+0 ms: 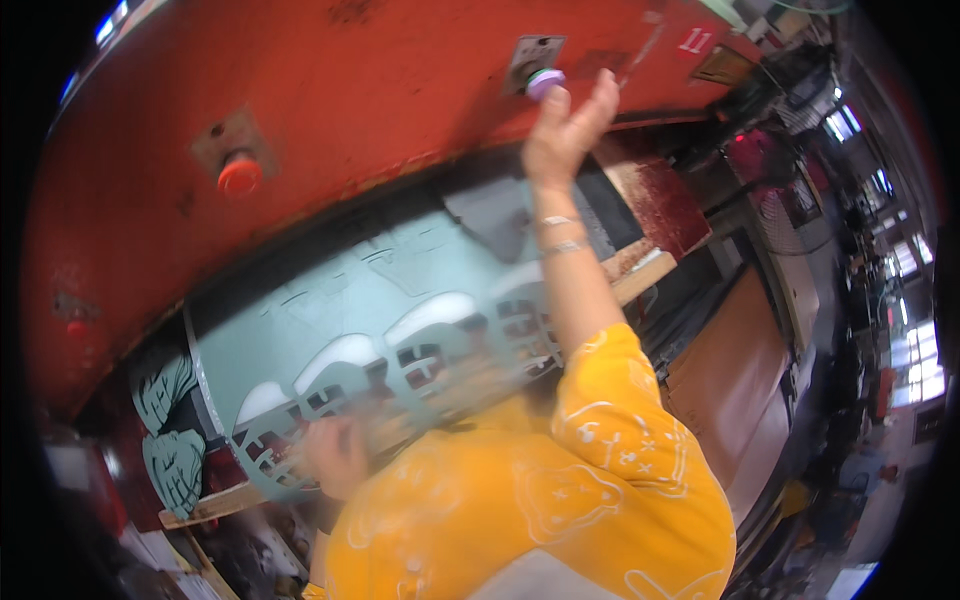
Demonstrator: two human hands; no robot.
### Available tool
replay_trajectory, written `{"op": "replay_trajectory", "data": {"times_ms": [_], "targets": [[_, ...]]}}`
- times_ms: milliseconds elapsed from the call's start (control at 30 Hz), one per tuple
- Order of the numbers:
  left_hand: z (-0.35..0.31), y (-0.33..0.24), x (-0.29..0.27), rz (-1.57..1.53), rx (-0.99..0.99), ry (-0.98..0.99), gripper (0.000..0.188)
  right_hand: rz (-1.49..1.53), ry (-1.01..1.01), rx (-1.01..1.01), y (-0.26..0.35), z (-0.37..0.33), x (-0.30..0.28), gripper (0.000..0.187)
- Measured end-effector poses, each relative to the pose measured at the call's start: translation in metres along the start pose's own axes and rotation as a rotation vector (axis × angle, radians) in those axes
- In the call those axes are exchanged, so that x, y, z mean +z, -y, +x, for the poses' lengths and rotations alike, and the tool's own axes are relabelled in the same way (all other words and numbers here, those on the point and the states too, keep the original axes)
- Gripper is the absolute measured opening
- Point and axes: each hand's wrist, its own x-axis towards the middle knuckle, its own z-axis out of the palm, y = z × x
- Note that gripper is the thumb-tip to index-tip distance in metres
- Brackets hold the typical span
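My right hand (560, 143) is raised to the front of a large orange-red machine (370, 90). Its fingers are spread, and the thumb side meets or nearly meets a purple-and-green push button (545, 84). Below the machine's front lies a pale green sheet (390, 262) with a row of curved cut-outs along its near edge. My left hand (337, 455) is low at that cut edge, close to my body. Motion smears its fingers, so I cannot make out whether it grips the sheet.
A red mushroom-shaped button (239, 174) sits farther left on the machine. Cut pale green pieces (174, 470) are stacked at the left. Dark grey sheet material (495, 220) lies beyond my right forearm. A brown panel (728, 365) stands at the right.
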Motion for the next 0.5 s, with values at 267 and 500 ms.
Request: {"op": "replay_trajectory", "data": {"times_ms": [267,500], "targets": [[0.002,0.001,0.007,0.102,0.098,-0.051,0.009,0.071,0.031,0.077,0.000,-0.030,-0.030,0.072],[-0.008,0.010,0.021,0.264,0.132,0.065,0.024,-0.523,0.725,0.529,-0.062,-0.092,-0.209,0.041]]}}
